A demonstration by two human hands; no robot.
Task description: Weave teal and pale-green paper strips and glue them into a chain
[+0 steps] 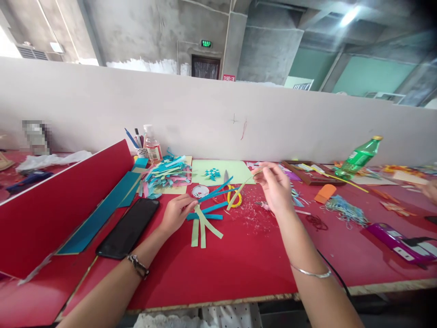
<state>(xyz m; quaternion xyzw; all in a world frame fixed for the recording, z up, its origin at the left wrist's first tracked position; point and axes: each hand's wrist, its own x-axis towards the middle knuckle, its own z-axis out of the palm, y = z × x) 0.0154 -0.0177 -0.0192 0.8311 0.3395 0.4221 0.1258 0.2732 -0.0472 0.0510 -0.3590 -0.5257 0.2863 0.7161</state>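
My left hand (pixel 176 211) pinches a cluster of blue and pale green paper strips (pixel 207 224) where they cross, and their loose ends fan out over the red tabletop. Raised to the right, my right hand (pixel 276 186) has thumb and fingers closed on the tip of a pale green strip (pixel 241 189), which slants down toward the cluster. Yellow-handled scissors (pixel 235 199) lie behind the strips, partly covered by them. A small woven blue-and-green paper piece (pixel 212 173) rests on a pale green sheet (pixel 201 166) farther back.
A black phone (pixel 129 228) lies left of my left hand. A heap of cut strips (pixel 167 175), a clear bottle (pixel 152 146) and a pen cup (pixel 141 152) stand behind. Rightward are a green bottle (pixel 360 157), a purple device (pixel 392 242) and another person's hand (pixel 430 189).
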